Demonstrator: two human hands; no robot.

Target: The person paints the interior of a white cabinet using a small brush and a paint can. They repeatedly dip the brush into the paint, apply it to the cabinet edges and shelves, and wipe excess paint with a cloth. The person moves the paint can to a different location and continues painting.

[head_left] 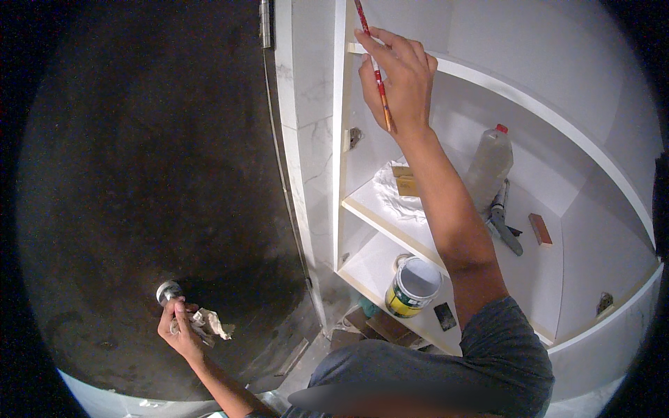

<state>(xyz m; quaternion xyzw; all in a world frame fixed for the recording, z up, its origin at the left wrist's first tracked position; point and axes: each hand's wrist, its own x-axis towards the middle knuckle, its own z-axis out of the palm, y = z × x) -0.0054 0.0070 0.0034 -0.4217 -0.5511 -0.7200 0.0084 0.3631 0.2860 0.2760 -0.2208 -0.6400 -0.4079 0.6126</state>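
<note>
My right hand point(404, 80) is raised at the upper left corner of a white shelf unit point(339, 160). Its fingers pinch a thin red paintbrush-like stick point(378, 76) with an orange lower end; the upper end reaches the top edge of the picture, so its tip cannot be made out. At the lower left, my left hand point(180, 338) is closed around a crumpled whitish cloth or paper point(211, 324). Its fingertips are at a round silver door knob point(167, 291) on a dark door point(153, 174); whether they grip the knob is unclear.
On the middle shelf are a clear bottle point(491, 164) with a red cap, a grey-handled tool point(503, 226), a reddish block point(540, 230) and yellowish packets point(405, 182) on white crumpled material. Below stand an open paint can point(411, 287) and a dark flat rectangle point(444, 316).
</note>
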